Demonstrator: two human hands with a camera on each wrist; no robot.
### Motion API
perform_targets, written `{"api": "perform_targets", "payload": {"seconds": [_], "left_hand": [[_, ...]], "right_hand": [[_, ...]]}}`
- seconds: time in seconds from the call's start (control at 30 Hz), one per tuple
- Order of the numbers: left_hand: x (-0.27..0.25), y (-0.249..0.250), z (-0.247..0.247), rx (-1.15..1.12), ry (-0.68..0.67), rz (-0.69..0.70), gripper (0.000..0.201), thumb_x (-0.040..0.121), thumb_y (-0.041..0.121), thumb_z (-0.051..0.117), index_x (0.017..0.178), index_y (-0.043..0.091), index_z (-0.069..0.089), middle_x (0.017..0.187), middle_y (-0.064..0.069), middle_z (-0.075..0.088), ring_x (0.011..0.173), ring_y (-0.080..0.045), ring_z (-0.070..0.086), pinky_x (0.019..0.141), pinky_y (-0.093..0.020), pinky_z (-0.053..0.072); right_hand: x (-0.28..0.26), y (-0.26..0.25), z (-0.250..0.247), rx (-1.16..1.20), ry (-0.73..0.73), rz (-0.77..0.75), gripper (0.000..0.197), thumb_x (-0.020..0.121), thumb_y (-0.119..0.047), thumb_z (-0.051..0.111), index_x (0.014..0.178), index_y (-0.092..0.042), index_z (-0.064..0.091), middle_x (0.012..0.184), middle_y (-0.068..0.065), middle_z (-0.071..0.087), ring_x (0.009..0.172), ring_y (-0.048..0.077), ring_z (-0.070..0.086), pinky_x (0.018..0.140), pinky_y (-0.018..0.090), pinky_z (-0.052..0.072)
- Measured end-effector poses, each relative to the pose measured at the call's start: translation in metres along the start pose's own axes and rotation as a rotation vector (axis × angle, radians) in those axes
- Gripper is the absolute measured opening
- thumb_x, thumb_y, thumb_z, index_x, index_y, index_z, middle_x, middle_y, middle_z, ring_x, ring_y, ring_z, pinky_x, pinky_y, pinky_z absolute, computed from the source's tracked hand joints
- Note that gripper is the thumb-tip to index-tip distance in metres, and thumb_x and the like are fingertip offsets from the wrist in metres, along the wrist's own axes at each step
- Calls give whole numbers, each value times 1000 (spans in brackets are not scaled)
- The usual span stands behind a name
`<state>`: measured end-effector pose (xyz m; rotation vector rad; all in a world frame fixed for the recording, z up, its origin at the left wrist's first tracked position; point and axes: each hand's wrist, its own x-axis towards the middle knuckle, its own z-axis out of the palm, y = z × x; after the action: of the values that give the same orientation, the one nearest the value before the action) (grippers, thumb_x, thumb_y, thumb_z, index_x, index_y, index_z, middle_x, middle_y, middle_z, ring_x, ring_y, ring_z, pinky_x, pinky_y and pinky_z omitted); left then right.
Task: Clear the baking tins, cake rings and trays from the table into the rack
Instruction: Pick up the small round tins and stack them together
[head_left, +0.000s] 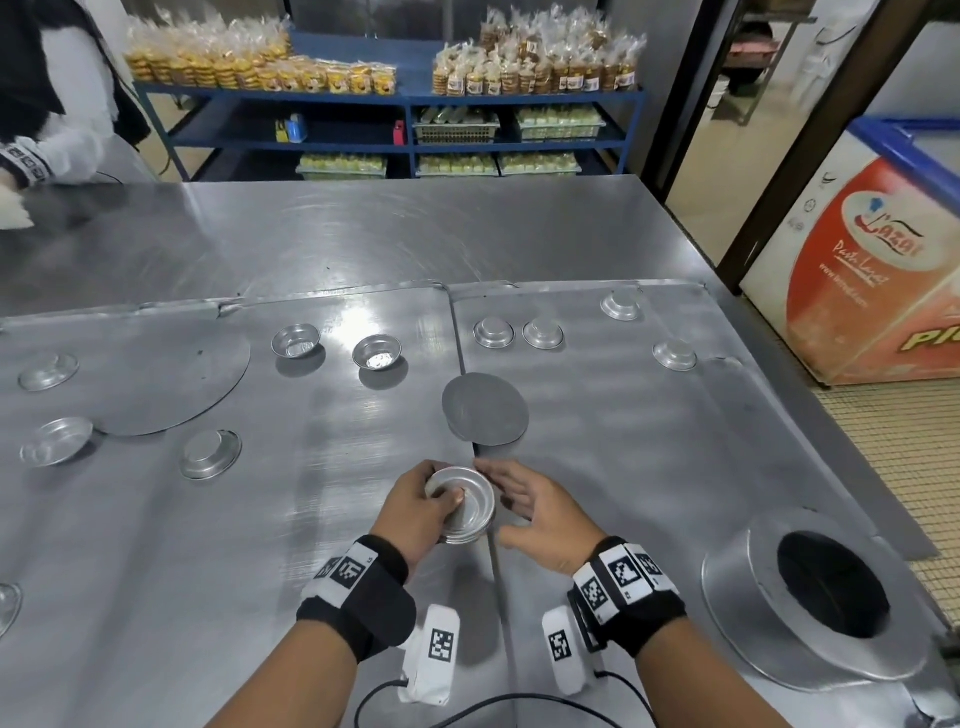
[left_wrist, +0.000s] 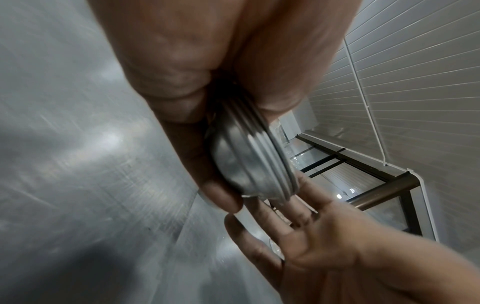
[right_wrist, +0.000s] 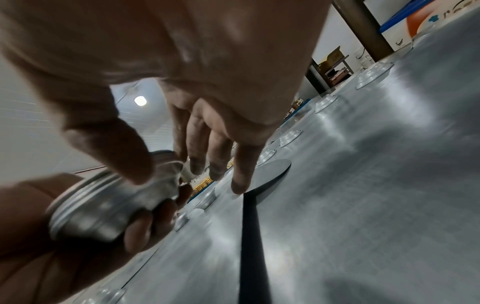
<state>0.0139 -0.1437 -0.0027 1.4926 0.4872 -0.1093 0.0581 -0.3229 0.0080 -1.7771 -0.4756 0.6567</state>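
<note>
Baking tins (head_left: 464, 508), a small nested stack, are sitting in the left hand (head_left: 415, 512) above the near middle of the steel table (head_left: 649, 467). From the head camera, the left thumb is pressing into the top tin while the fingers are curling underneath. The right hand (head_left: 540, 512) is hovering just beside the stack on its right, fingers loose and spread, holding nothing. Loose tins are lying farther out: an upright one (head_left: 377, 353) ahead and to the left, and an upturned one (head_left: 493, 332) ahead and to the right, which is likely nearer the free right hand. A flat round disc (head_left: 485, 409) is lying straight ahead between them.

From the left wrist, the stack (left_wrist: 255, 162) is showing edge-on, several rims packed together, pinched between thumb and fingers; the right hand (left_wrist: 306, 236) is lying palm-open just below.

From the right wrist, the right fingers (right_wrist: 241, 164) are hanging relaxed over the table, gripping nothing, with the stack (right_wrist: 109, 205) held by the left hand to their left.
</note>
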Motion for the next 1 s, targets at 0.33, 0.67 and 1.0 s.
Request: {"api": "perform_targets", "payload": {"seconds": [0.33, 0.67, 1.0], "left_hand": [[31, 2, 15, 76, 33, 5, 18, 89, -6, 61, 99, 9, 64, 86, -14, 68, 80, -26, 63, 75, -40, 51], [62, 24, 44, 67, -7, 30, 32, 71, 15, 63, 101, 5, 64, 84, -9, 67, 77, -20, 62, 71, -35, 50], [89, 27, 48, 96, 18, 57, 20, 83, 8, 66, 102, 5, 64, 80, -4, 66, 72, -14, 61, 64, -30, 47]], "right_hand": [[70, 39, -92, -628, 367, 257, 47, 81, -10, 66, 128, -13, 63, 132, 7, 63, 121, 24, 59, 105, 32, 44], [127, 56, -233, -970, 533, 526, 38, 80, -15, 65, 115, -3, 61, 116, 19, 63, 115, 38, 57, 94, 35, 46], [166, 70, -305, -1118, 564, 745, 44, 88, -30, 56, 128, -11, 55, 125, 16, 51, 121, 40, 44, 99, 44, 35]]}}
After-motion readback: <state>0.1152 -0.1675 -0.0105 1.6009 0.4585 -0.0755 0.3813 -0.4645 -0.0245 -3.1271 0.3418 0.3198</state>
